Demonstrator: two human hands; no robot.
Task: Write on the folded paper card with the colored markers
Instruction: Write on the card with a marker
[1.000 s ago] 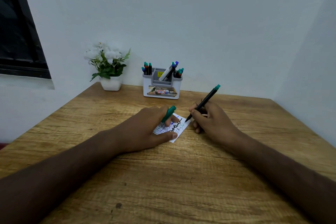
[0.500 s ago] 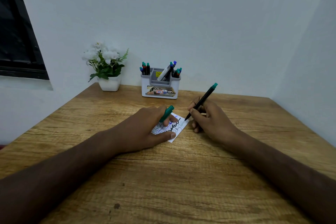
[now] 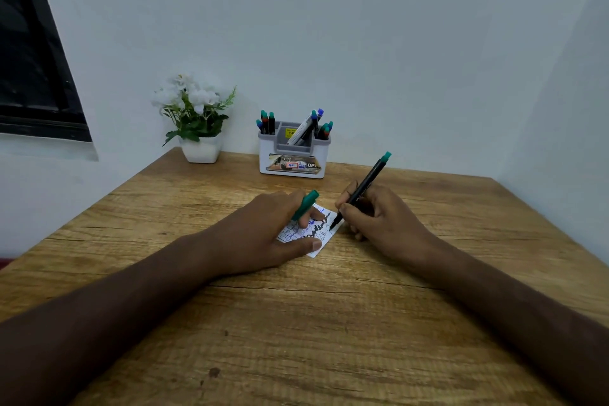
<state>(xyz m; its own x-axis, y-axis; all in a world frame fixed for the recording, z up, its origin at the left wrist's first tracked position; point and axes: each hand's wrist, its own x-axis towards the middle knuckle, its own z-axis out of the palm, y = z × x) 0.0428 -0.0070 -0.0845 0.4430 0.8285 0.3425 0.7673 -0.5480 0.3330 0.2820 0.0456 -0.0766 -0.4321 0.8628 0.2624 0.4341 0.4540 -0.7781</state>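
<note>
The folded paper card (image 3: 309, 232) lies flat on the wooden counter (image 3: 296, 323), just in front of the person and between the two hands. It is pinned down by the left hand (image 3: 263, 234), whose thumb and fingers are spread over its near and left parts, presumably so that it cannot slide under the strokes. A green marker cap (image 3: 305, 205) is pinched between the fingers of that same hand, kept ready for closing the marker later. The black marker with the green end (image 3: 361, 189) is gripped by the right hand (image 3: 379, 221) in a writing hold, fingers curled round the lower barrel and the barrel tilted back to the right. Its tip is set at the right edge of the card; whether it touches the paper cannot be told. Several lines of blue, green and black writing are already seen on the card, so the task is judged well along. At the back of the counter a white holder (image 3: 293, 158) with further markers is kept within reach, and a small pot of white flowers (image 3: 197, 122) stands to its left, well apart from the work.
</note>
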